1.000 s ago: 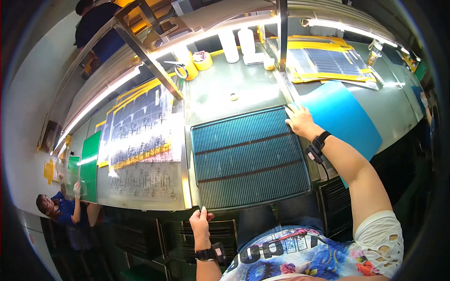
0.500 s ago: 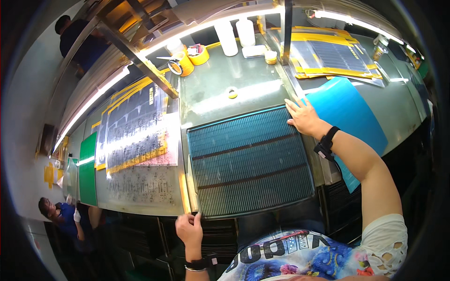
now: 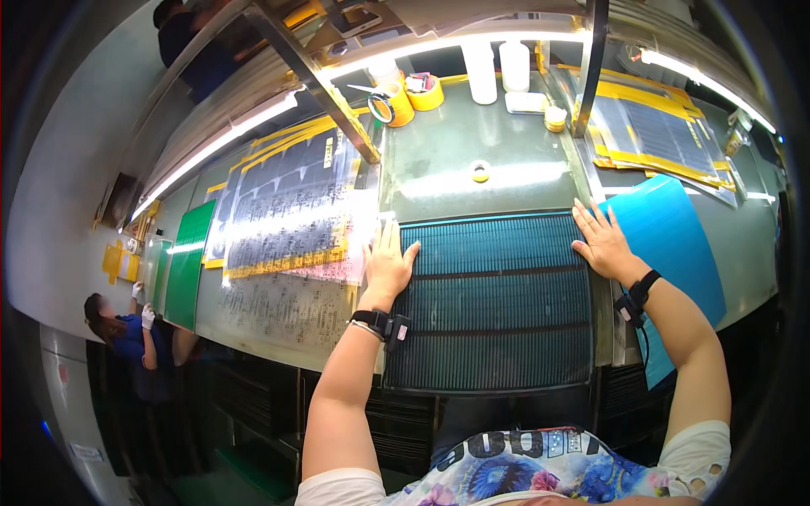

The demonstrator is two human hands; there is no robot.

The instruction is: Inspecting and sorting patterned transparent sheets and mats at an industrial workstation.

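Note:
A dark teal panel (image 3: 498, 312) lies on the bench in front of me, covered with fine lines and crossed by two dark bands. Along its far edge shows a thin bright blue line. My left hand (image 3: 388, 266) rests at the panel's far left corner, fingers stretched and thumb apart. At the far right corner my right hand (image 3: 603, 240) lies flat with its fingers spread, touching the panel's edge. Neither hand grips anything. A bright blue sheet (image 3: 675, 253) lies just right of my right hand, partly hidden behind my forearm.
Taped clear films (image 3: 291, 202) lie left of the panel, with a green board (image 3: 187, 261) beyond. Yellow tape rolls (image 3: 392, 105), white bottles (image 3: 515, 67) and a small ring (image 3: 479, 171) stand farther back. More films (image 3: 658, 131) lie at right. A co-worker (image 3: 126, 329) is at far left.
My left hand has gone from the panel's near left corner to its far left corner, its fingers now stretched. My right hand stays at the far right corner. The view has shifted left.

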